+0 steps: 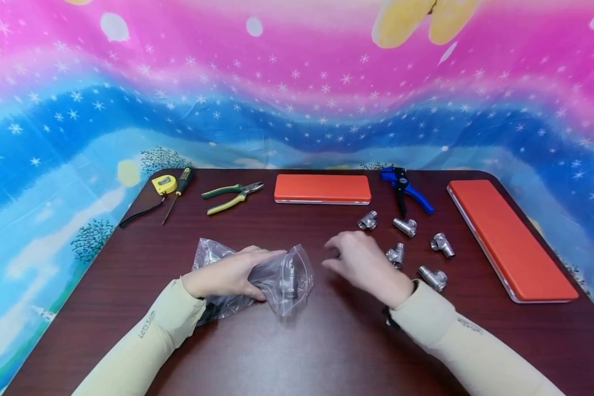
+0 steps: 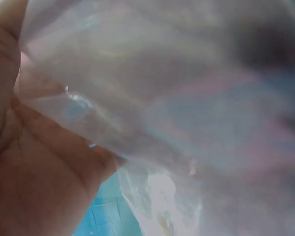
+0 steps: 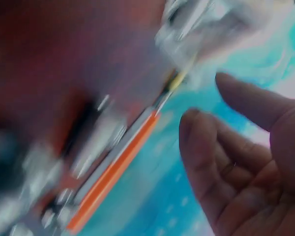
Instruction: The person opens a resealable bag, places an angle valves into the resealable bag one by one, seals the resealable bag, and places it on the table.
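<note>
Hands: left hand (image 1: 227, 275) grips clear plastic bag (image 1: 287, 278); right hand (image 1: 363, 264) hovers empty, fingers relaxed, beside 5 metal fittings (image 1: 396, 254).

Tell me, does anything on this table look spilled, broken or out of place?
Nothing looks broken or spilled. Five metal pipe fittings lie loose by the right hand, pointing every which way, while one more sits inside the crumpled clear plastic bag that the left hand holds. The tools along the far edge lie tidy.
</note>
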A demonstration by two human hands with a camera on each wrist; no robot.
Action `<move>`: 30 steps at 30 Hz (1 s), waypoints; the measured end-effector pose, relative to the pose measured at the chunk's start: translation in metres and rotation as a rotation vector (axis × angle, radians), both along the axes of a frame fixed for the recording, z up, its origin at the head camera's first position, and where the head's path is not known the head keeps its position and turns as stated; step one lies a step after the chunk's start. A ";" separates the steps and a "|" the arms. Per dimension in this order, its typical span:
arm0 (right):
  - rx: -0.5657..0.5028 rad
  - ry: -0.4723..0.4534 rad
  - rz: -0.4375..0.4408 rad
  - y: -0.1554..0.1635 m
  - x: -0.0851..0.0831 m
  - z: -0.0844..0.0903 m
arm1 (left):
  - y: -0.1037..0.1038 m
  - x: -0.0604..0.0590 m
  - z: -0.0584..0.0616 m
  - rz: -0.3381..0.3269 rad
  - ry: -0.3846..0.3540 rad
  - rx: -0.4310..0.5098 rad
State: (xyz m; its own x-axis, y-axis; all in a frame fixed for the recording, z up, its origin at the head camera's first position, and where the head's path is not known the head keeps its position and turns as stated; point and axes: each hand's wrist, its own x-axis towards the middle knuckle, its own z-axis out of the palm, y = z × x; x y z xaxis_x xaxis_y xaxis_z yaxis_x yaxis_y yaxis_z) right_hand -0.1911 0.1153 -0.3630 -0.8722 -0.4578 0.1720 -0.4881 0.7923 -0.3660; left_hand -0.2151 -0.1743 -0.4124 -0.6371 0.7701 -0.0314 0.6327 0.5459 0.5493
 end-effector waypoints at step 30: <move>0.007 -0.241 -0.196 0.020 -0.006 -0.010 | 0.017 0.004 0.000 0.110 0.024 0.036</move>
State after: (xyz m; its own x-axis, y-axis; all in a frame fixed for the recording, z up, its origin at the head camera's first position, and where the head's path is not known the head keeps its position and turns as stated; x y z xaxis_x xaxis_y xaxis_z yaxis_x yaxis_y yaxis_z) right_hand -0.1976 0.1348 -0.3727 -0.9594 -0.2770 -0.0526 -0.2255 0.8657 -0.4468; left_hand -0.2109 -0.1572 -0.4124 -0.7181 0.6958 0.0113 0.5831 0.5928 0.5554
